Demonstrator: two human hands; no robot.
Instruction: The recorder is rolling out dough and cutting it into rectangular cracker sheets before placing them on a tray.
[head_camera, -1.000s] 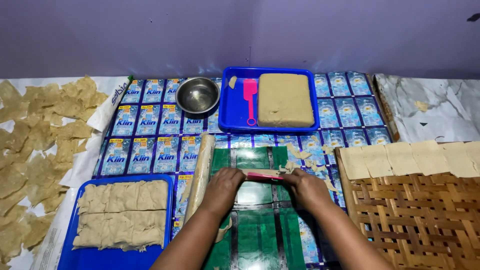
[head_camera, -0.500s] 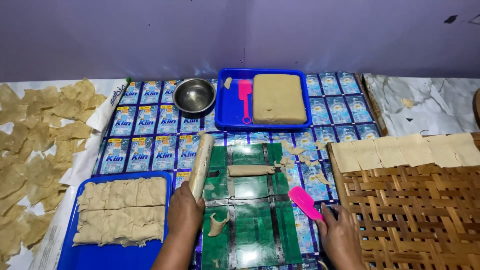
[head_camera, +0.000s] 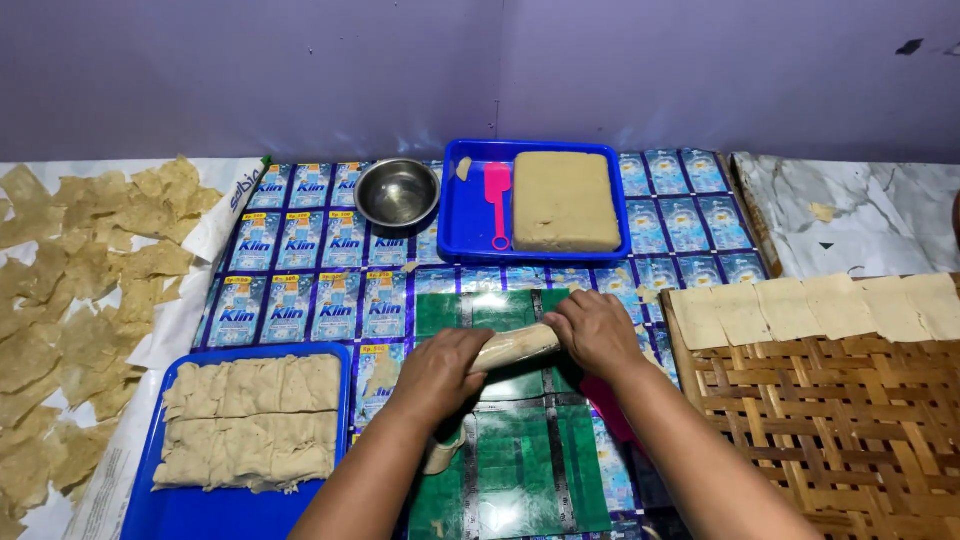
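Both of my hands rest on a beige rolling pin (head_camera: 515, 346) that lies crosswise on a green plastic sheet (head_camera: 520, 470). My left hand (head_camera: 440, 368) covers its left end and my right hand (head_camera: 596, 330) covers its right end. What lies under the pin is hidden. A small curl of dough (head_camera: 440, 456) sits on the sheet beside my left wrist. A pink scraper (head_camera: 608, 402) lies on the sheet, partly under my right forearm.
At the back, a blue tray (head_camera: 460, 225) holds a dough block (head_camera: 565, 200) and a pink spatula (head_camera: 497, 200), beside a steel bowl (head_camera: 397, 192). The front-left blue tray (head_camera: 200, 515) carries flat dough sheets (head_camera: 250, 420). A woven bamboo tray (head_camera: 850, 430) with dough squares (head_camera: 800, 305) is right; thin pieces (head_camera: 60, 300) are spread left.
My right hand put the pink scraper down at the right. The rolling pin that lay lengthwise at the sheet's left edge now lies across the sheet under both hands.
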